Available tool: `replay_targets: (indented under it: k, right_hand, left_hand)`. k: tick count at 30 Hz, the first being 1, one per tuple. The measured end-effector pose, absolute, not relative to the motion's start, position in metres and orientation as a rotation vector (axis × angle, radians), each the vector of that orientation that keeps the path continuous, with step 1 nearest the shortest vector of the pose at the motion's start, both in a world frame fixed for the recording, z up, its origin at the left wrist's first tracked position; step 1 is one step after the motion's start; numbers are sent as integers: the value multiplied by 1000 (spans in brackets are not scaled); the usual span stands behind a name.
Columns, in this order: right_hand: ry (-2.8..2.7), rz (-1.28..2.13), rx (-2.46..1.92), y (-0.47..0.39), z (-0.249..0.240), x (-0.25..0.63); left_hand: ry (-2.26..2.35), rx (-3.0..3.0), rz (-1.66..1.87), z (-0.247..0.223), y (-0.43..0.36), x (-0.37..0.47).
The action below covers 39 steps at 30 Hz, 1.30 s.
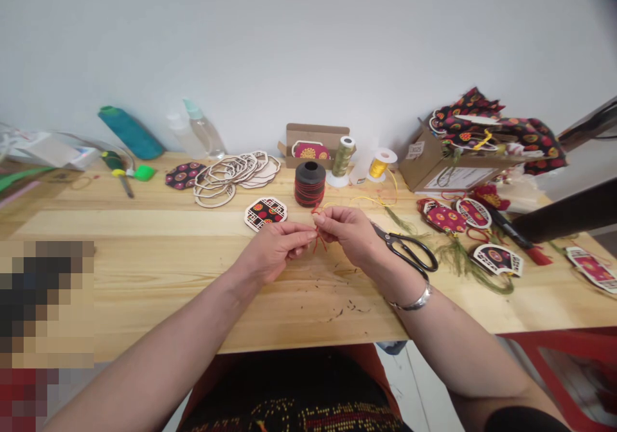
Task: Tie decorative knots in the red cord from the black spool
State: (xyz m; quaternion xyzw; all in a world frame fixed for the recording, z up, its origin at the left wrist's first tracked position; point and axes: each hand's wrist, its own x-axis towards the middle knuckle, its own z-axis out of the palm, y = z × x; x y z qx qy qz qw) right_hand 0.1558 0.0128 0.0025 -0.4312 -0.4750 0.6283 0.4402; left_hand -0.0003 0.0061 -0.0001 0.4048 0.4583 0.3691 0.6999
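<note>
My left hand (284, 245) and my right hand (340, 226) meet over the middle of the wooden table. Thumb and fingers of each are pinched on a thin red cord (317, 242), whose loose ends hang between them. Just behind my hands stands a black spool (310, 184) wound with red cord. Near my left hand lies an octagonal ornament (265, 213) with a pale frame and dark patterned cloth. Black-handled scissors (412, 252) lie beside my right wrist, their blades partly hidden by it.
Behind are wooden frames (226, 175), a green spool (341, 162), a yellow spool (382, 164) and a small cardboard box (318, 136). At right are a larger box (424, 155) with patterned cloth, tasselled ornaments (496, 258) and a black pole (569, 210). A teal cone (131, 133) lies back left.
</note>
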Motion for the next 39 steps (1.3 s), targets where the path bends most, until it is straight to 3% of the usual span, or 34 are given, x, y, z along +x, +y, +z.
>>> replay_targets:
  k: [6, 15, 24, 31, 39]
  right_hand:
    - [-1219, 1491, -1097, 13, 3, 155]
    - [-1358, 1651, -1221, 13, 11, 162]
    - [-1494, 1456, -1241, 15, 12, 167]
    - [-1704, 930, -1289, -3, 13, 151]
    - [-2347, -179, -1209, -15, 2, 146]
  left_hand:
    - [1031, 958, 831, 0, 5, 0]
    - [1041, 848, 1012, 0, 9, -1]
    - [1078, 853, 1058, -1, 11, -3]
    - [1109, 815, 1041, 2, 9, -2]
    - [1001, 655, 988, -3, 12, -4]
